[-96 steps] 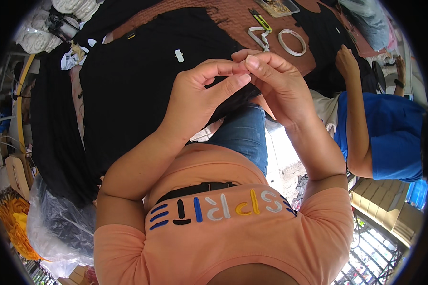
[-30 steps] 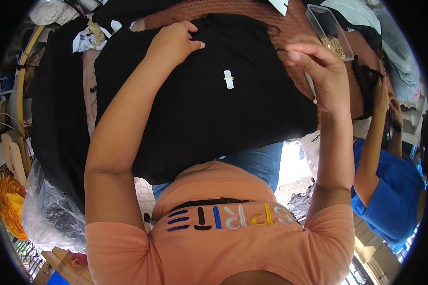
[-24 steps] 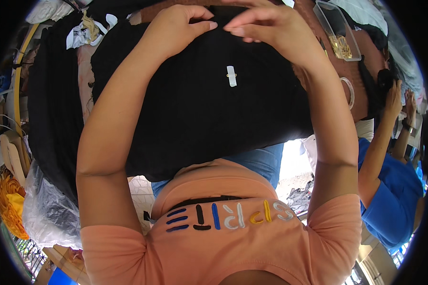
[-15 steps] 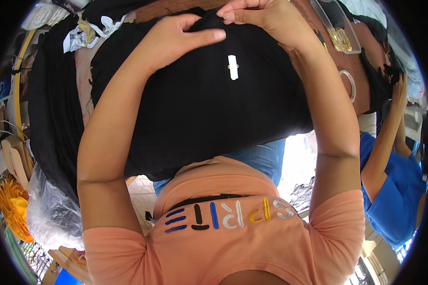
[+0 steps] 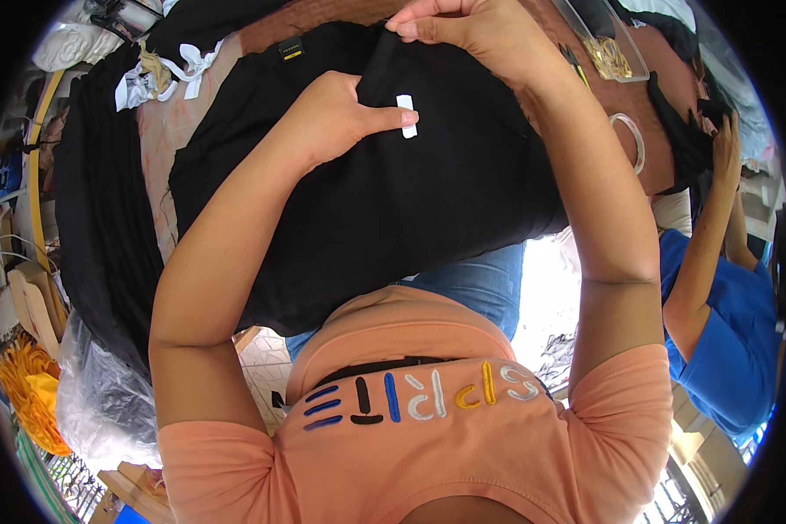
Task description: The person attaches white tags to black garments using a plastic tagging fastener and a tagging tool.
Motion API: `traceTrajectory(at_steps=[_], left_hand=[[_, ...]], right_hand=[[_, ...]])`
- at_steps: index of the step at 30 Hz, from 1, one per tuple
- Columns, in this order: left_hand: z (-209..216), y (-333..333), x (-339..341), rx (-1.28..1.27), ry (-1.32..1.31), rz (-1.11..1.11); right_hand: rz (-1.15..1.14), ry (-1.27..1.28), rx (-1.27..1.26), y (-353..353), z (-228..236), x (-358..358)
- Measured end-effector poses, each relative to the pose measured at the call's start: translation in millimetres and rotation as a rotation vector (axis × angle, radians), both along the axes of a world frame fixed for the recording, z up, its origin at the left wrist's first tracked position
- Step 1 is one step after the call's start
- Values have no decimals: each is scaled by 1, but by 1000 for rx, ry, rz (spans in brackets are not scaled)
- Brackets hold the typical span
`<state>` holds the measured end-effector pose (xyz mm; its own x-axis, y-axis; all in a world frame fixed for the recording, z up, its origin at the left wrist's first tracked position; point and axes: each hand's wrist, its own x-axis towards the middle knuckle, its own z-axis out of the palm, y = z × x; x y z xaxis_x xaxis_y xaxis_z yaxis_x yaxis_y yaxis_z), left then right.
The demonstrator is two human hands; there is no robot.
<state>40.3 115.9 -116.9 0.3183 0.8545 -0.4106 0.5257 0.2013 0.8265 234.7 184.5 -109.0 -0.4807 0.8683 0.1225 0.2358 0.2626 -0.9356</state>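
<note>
A black cloth garment (image 5: 393, 201) lies across the table and hangs over its near edge. My right hand (image 5: 472, 35) pinches a fold of it at the top, between thumb and fingers. Below and to the left, my left hand (image 5: 341, 122) grips the same fold, its fingers hidden under the cloth. The left thumb presses on a small white strip (image 5: 405, 102) fastened to the front of the garment. A small dark label (image 5: 292, 49) shows at the garment's upper left.
At upper right stand a clear box (image 5: 644, 61) with gold-coloured pieces, yellow-and-black snips (image 5: 575, 63) and a pale ring (image 5: 635, 144). Black cloth (image 5: 105, 201) and white ribbons (image 5: 196, 61) lie left. A person in blue (image 5: 725, 349) handles black cloth at right.
My left hand has moved down and right, and its thumb has come onto the white strip. The cloth has shifted, exposing the dark label. My right hand keeps its pinch, slightly farther left.
</note>
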Motion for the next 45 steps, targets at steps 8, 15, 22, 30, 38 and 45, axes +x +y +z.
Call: traceTrajectory(at_steps=[8,15,22,30,38,45], left_hand=[[0,-3,1,122,154,-59],[10,-3,-2,130,76,-44],[7,-1,-4,188,126,-58],[10,-3,-2,211,128,-76],[9,-4,-1,193,80,-90],[8,-5,-3,195,73,-86]], right_hand=[[307,-51,-143,19,13,-57],[888,-789,-42,36,34,-41],[901,-863,-281,34,44,-30],[875,-800,-361,35,35,-21],[846,-739,-415,38,25,-16],[895,-746,-394,35,36,-22]])
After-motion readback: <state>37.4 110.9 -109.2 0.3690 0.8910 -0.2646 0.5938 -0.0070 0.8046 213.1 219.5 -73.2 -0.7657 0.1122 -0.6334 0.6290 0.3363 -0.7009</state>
